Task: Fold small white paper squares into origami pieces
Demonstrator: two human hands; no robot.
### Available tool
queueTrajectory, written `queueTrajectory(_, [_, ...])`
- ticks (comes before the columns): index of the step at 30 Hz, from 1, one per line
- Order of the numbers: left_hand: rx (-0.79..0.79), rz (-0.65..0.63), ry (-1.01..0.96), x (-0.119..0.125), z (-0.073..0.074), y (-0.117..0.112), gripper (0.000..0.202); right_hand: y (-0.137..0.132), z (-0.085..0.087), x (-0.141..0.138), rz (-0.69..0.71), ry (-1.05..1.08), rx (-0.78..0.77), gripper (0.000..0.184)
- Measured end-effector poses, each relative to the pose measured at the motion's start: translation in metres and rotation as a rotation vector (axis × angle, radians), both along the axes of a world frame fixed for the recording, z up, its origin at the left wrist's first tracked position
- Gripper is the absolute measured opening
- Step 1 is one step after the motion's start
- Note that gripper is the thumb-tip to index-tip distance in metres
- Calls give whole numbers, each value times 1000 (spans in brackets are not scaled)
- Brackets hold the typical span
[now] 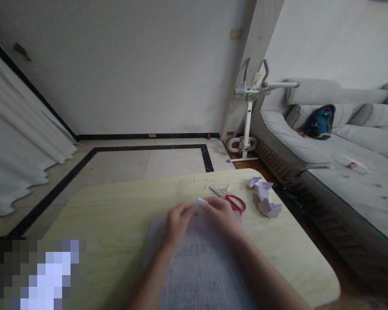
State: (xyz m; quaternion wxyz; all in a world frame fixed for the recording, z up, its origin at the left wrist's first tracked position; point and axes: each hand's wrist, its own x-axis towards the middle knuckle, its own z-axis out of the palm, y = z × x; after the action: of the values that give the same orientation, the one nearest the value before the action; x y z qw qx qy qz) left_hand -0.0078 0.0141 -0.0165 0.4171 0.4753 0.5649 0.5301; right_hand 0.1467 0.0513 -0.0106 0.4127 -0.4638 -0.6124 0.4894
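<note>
Between the fingertips of both hands is a small piece of white paper [200, 201], partly covered by the fingers. My left hand [178, 219] pinches it from the left. From the right, my right hand [222, 213] pinches the same piece. Beneath the hands lies a large sheet covered in fine marks [203, 267], perhaps newspaper; the forearms cover part of it. Just beyond my right hand rest scissors with red handles [237, 202], their blades among white paper scraps [226, 187]. Several folded white paper pieces [264, 198] sit farther right.
All this is on a pale wooden table [116, 224] with rounded corners. A grey sofa [352, 181] stands to the right, bearing a dark blue bag [321, 122]. White exercise equipment [248, 120] stands behind the table. A white curtain [16, 142] hangs at left.
</note>
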Motion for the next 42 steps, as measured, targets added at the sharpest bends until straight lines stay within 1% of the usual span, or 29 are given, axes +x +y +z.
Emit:
queueTrajectory(2, [7, -5, 4, 0, 1, -1, 22, -1, 1, 0, 13, 1, -6, 23])
queueTrajectory(5, [14, -21, -14, 1, 0, -1, 24, -2, 3, -1, -10, -3, 0, 23])
queueTrajectory(8, [7, -27, -85, 3, -3, -1, 23, -3, 3, -1, -24, -24, 22, 23])
queueTrajectory(10, [6, -15, -114, 3, -5, 0, 28, -3, 3, -1, -7, -59, 50, 23])
queueTrajectory(14, [3, -5, -91, 2, -7, 2, 24, -4, 4, -2, 10, -80, 63, 21])
queueTrajectory(19, [-26, 53, -87, 0, -1, 2, 22, -5, 6, -2, 25, -54, 42, 18])
queueTrajectory(22, [2, 61, -64, 0, -1, 2, 21, -5, 7, -2, 30, -59, 54, 19])
queueTrajectory(25, [18, 76, -51, 1, -2, 2, 21, -5, 7, -2, 41, -40, 26, 20])
queueTrajectory(31, [-21, 66, -71, 2, -1, 1, 23, -5, 5, -3, 18, 23, -16, 18])
queueTrajectory(35, [-7, 57, -20, 0, 1, 0, 21, -8, 7, -4, 41, 42, -36, 20])
queueTrajectory(39, [70, 42, 33, 0, -3, 1, 19, -8, 6, -3, 100, 34, -16, 20])
queueTrajectory(42, [32, 46, -32, 1, -7, 1, 24, -4, 1, -2, 60, 39, -50, 20])
